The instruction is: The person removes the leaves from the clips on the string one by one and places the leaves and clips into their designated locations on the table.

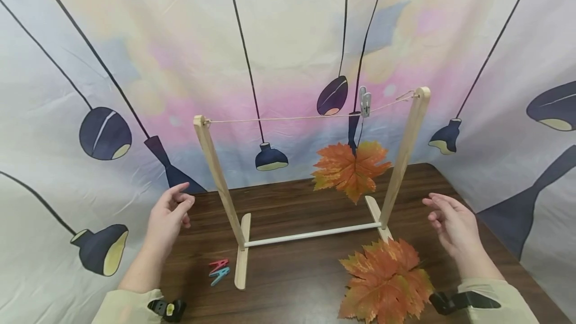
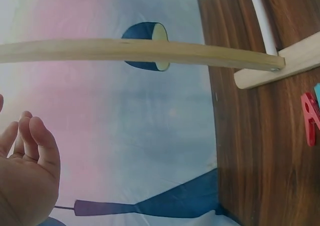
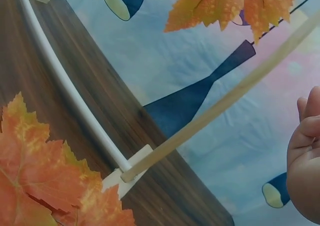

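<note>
In the head view, my left hand (image 1: 168,216) hovers left of a wooden stand, fingers loosely bent and holding nothing. My right hand (image 1: 454,226) is raised right of the stand's right post (image 1: 405,159), also holding nothing. A thin string (image 1: 279,118) runs between the post tops. Clipped on it towards the right, a grey clothespin (image 1: 365,103) holds the stem of an orange artificial maple leaf (image 1: 353,169). More orange maple leaf (image 1: 387,281) lies on the table at front right; whether it is one or a stack I cannot tell.
A red clothespin (image 1: 219,265) and a blue clothespin (image 1: 219,276) lie beside the stand's left foot (image 1: 242,264). A white rod (image 1: 312,234) joins the feet low down. Behind the dark wooden table (image 1: 288,274) hangs a cloth printed with lamps (image 1: 288,64).
</note>
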Demonstrator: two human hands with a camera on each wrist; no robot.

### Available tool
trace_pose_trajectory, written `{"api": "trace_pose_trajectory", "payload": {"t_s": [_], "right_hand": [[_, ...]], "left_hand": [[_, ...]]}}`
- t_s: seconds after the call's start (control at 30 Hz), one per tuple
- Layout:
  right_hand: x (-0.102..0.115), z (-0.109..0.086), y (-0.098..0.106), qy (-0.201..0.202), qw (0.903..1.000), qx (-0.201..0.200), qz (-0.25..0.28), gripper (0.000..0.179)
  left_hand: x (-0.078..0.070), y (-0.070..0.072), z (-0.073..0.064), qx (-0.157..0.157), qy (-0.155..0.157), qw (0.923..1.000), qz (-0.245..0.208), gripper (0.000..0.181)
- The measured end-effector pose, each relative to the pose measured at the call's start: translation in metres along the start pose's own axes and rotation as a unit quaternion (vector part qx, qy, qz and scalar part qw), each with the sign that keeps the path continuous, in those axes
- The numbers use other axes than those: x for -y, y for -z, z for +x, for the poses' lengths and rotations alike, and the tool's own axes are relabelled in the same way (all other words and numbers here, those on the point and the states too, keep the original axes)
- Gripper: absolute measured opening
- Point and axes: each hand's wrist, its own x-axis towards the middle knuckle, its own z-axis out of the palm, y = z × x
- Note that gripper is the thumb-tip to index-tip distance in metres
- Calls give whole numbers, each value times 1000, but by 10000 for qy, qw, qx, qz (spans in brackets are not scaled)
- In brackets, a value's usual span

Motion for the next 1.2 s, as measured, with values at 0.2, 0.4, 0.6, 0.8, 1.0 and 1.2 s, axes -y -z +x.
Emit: {"api": "trace_pose_trajectory", "payload": {"t_s": [0.2,0.4,0.6,0.8,1.0,1.2], "right_hand": [[-2,4,-6,99,9998,69,-136,14],[0,10,-13,224,9992,157,-291,14],[4,13,-19,233,9990,252,-291,13],[8,16,-28,306,9983,366,-328,14],[6,19,-36,347,9972,461,-483,11],[5,19,-41,333,9965,534,-550,12]], "left_hand": [[-7,-4,0,30,-40,10000,-74,40],[-12,-4,-1,123,-169,9996,-189,38],[-20,-4,-2,190,-222,9991,-308,27],[-29,-6,-3,210,-317,9984,-407,11],[-31,-7,-3,813,-650,9940,-346,20],[-37,-12,-1,1312,-791,9868,-531,22]]}}
